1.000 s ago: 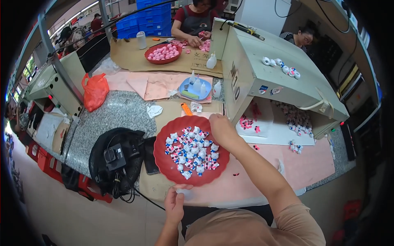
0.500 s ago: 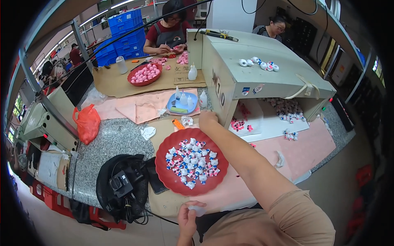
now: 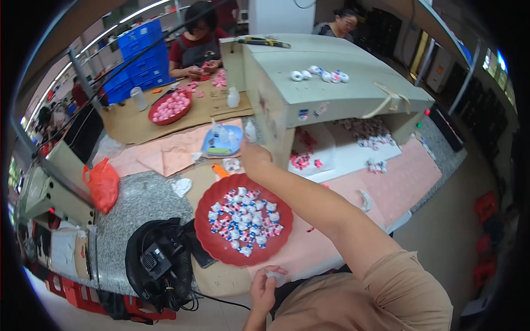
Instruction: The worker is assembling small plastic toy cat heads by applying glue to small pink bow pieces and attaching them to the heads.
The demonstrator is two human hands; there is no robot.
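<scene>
My left hand (image 3: pixel 264 288) is low in the picture, its fingers curled round a small translucent whitish piece (image 3: pixel 277 278). My right arm stretches forward past the red scalloped bowl (image 3: pixel 203 240). At its end my right hand (image 3: pixel 255 156) is blurred, and its fingertips are hard to make out. It is nearest to a white squeeze bottle (image 3: pixel 250 132) and a blue tray (image 3: pixel 234 144) holding small white bottles and a green block. Inside the bowl lie many small white, blue and pink figures (image 3: pixel 245 218). An orange-handled cutter (image 3: pixel 220 170) and a clear crumpled wrapper (image 3: pixel 232 164) lie just beyond the bowl.
A grey-green metal housing (image 3: pixel 337 60) stands to the right, with more figures on top and beneath. A black bag with a cabled device (image 3: pixel 157 262) sits left of the bowl. Across the bench, a co-worker (image 3: pixel 194 47) handles pink pieces near a bowl of pink balls (image 3: pixel 171 107).
The whole view has swung, so the bench sits further left in the picture. My right hand stays by the squeeze bottle and tray; my left hand still holds the whitish piece.
</scene>
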